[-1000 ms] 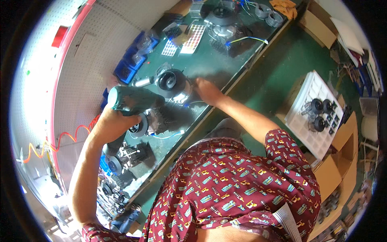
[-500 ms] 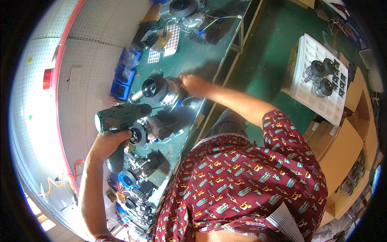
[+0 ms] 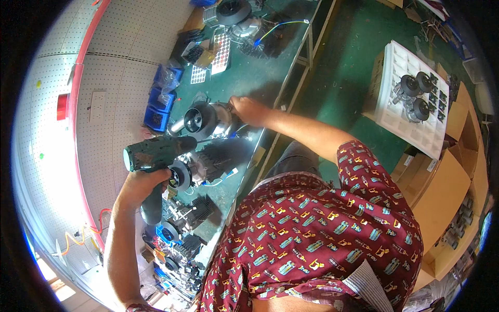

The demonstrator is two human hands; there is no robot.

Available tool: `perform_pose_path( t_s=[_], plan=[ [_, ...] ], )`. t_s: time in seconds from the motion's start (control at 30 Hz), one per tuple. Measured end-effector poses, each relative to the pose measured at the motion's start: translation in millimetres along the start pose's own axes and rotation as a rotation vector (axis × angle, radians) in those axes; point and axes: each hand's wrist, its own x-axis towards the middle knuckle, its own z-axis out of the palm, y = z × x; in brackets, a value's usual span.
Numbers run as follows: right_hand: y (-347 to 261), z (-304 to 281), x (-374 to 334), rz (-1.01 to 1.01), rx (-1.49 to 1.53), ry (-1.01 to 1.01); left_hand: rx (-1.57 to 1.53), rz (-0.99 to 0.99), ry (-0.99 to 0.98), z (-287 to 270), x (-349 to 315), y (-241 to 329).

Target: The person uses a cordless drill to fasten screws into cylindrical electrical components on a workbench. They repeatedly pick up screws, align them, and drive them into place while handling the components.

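My left hand [image 3: 141,186] is wrapped around the grip of a dark green cordless drill [image 3: 158,153]. Its thin bit points right, toward the side of a blower motor [image 3: 224,120] with a silver metal body and a black fan wheel [image 3: 200,119]. Whether the bit touches the motor, I cannot tell. My right hand [image 3: 248,111] grips the far side of that motor's body with fingers closed, the fingertips partly hidden. Just beyond the drill's grip sits a second blower motor [image 3: 197,169] with a black fan wheel and a white connector lead.
Blue bins [image 3: 158,108] line the wall side of the green bench [image 3: 239,78]. Sticker sheets [image 3: 221,53] and another motor [image 3: 244,23] lie farther along. Several motor parts [image 3: 189,213] crowd the near end. At right, a white tray [image 3: 387,122] holds motors beside cardboard boxes [image 3: 439,195].
The held motor has tilted slightly, and its fan wheel shows a bit lower. Both hands keep their grips; the drill has barely moved.
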Motion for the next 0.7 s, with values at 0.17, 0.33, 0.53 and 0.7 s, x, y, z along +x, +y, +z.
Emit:
perform_pose_path(
  t_s=[0.17,0.33,0.53,0.7],
  plan=[
    [7,-5,5,-0.1,0.055,0.0,0.043,0.075,-0.053,13,-10,13],
    [6,-10,7,-0.074,0.101,-0.073,0.088,0.137,-0.046,18,-17,10],
    [12,-1,9,-0.029,-0.036,-0.063,0.168,0.289,-0.043,21,-20,5],
    [6,-14,8,-0.029,0.014,-0.122,0.146,0.264,-0.056,22,-20,4]
  ],
)
